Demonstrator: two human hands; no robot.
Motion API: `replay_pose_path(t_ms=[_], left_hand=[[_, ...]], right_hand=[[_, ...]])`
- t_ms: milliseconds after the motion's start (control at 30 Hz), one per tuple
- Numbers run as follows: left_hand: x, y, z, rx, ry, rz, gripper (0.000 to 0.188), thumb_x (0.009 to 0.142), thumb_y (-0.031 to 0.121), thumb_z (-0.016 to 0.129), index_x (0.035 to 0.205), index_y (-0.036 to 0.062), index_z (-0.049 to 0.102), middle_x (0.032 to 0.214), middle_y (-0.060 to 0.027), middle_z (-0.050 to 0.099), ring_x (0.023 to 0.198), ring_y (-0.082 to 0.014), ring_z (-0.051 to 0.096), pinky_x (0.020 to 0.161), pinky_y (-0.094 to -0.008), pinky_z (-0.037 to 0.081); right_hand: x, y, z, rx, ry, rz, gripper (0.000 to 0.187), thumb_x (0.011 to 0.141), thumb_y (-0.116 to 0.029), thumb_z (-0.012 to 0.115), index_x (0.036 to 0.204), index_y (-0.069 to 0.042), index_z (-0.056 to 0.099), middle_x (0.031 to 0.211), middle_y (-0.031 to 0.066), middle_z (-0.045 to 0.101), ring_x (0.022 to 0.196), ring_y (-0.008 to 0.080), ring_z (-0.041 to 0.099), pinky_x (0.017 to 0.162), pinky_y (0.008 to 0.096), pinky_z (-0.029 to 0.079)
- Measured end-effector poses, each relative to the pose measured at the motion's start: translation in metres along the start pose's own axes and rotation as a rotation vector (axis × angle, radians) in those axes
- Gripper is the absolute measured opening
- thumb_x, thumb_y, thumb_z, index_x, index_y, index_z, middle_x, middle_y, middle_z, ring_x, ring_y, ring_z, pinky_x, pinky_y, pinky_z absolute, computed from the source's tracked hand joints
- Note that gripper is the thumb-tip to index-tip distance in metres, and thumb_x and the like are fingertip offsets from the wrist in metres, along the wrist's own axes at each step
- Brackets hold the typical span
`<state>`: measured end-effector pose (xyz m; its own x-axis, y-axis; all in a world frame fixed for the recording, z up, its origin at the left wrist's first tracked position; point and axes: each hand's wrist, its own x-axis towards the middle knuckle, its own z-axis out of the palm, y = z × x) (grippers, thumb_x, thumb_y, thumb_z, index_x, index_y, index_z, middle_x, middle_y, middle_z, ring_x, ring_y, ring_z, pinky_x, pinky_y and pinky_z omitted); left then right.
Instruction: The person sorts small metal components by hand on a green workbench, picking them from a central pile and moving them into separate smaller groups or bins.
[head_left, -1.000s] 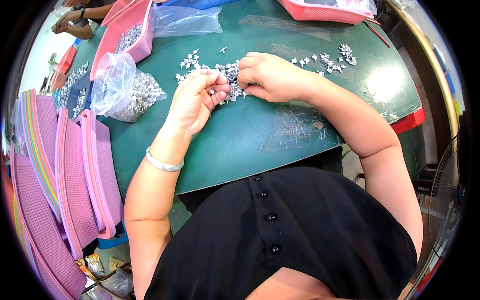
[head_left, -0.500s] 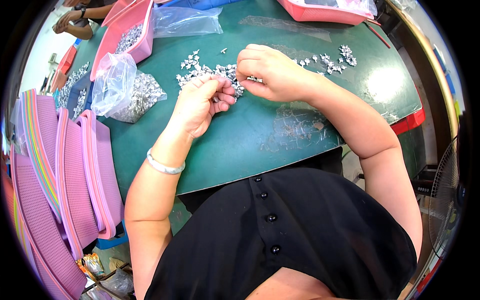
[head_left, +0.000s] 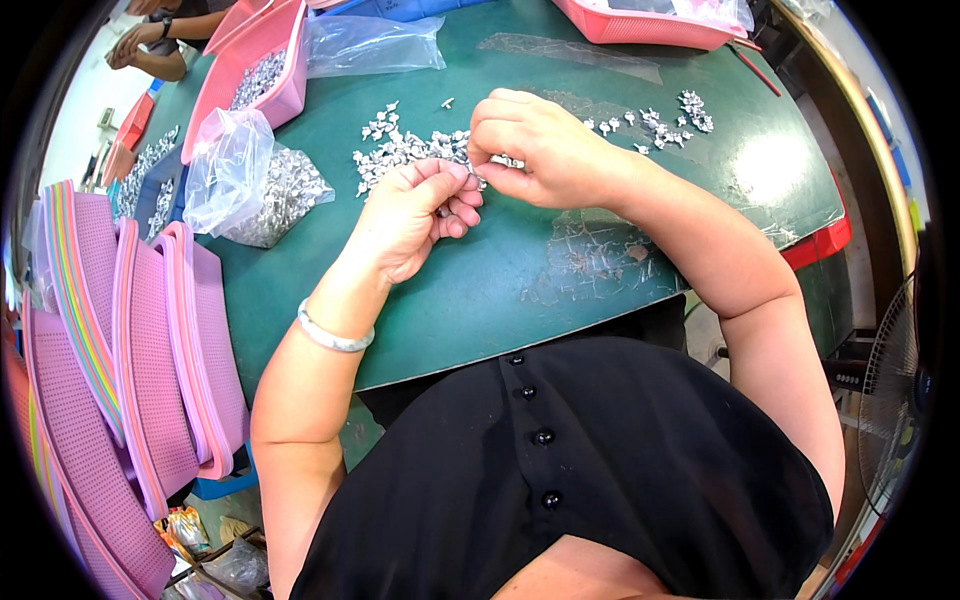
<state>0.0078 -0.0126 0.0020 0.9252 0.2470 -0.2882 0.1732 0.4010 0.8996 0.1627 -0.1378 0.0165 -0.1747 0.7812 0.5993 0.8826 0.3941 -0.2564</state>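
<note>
A loose heap of small silvery metal parts point(head_left: 400, 148) lies on the green table point(head_left: 440, 310), just beyond my hands. My left hand point(head_left: 420, 212), with a pale bangle point(head_left: 335, 338) on its wrist, is closed, thumb pressed to the forefinger. Close by on the right, my right hand point(head_left: 535, 150) is closed in a pinch, its fingertips nearly meeting those of the left. Whatever sits between the fingers is too small or too hidden to name. More of the same metal parts point(head_left: 665, 130) are scattered to the right of my right hand.
A clear bag of metal parts point(head_left: 275, 200) stands at the left, beside a pink basket point(head_left: 290, 95). Stacked pink-purple baskets point(head_left: 150, 350) fill the left side. Another pink basket point(head_left: 650, 30) and a red stick point(head_left: 757, 72) lie far right. Another person's hands point(head_left: 135, 42) show far left.
My left hand has shifted slightly right, bringing its fingertips up against those of my right hand. The right hand has hardly moved.
</note>
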Motion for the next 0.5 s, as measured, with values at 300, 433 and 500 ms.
replay_pose_path(t_ms=[300, 433, 500], left_hand=[[0.000, -0.001, 0.002, 0.045, 0.077, 0.037, 0.009, 0.090, 0.013, 0.056, 0.088, 0.0045, 0.057, 0.078, -0.0028, 0.060, 0.063, -0.0075, 0.054, 0.055, -0.0188, 0.044], [0.001, -0.001, 0.001, 0.060, 0.073, 0.048, 0.008, 0.090, 0.013, 0.056, 0.088, 0.0049, 0.058, 0.078, -0.0026, 0.060, 0.063, -0.0074, 0.054, 0.055, -0.0186, 0.044], [0.002, -0.001, 0.000, 0.059, 0.070, 0.057, 0.008, 0.090, 0.012, 0.056, 0.088, 0.0049, 0.058, 0.078, -0.0025, 0.060, 0.064, -0.0075, 0.054, 0.055, -0.0185, 0.044]], right_hand=[[-0.004, 0.012, -0.001, 0.015, 0.015, 0.088, 0.013, 0.072, 0.001, 0.057, 0.085, -0.003, 0.055, 0.084, 0.0091, 0.055, 0.082, 0.0288, 0.052, 0.073, 0.0370, 0.043], [-0.006, 0.014, 0.000, -0.025, -0.044, 0.122, 0.012, 0.073, 0.000, 0.057, 0.084, -0.003, 0.056, 0.084, 0.0092, 0.055, 0.083, 0.0291, 0.052, 0.073, 0.0377, 0.043], [-0.007, 0.014, 0.000, -0.051, -0.094, 0.136, 0.010, 0.072, -0.001, 0.058, 0.082, -0.004, 0.056, 0.083, 0.0088, 0.055, 0.083, 0.0288, 0.052, 0.073, 0.0375, 0.043]])
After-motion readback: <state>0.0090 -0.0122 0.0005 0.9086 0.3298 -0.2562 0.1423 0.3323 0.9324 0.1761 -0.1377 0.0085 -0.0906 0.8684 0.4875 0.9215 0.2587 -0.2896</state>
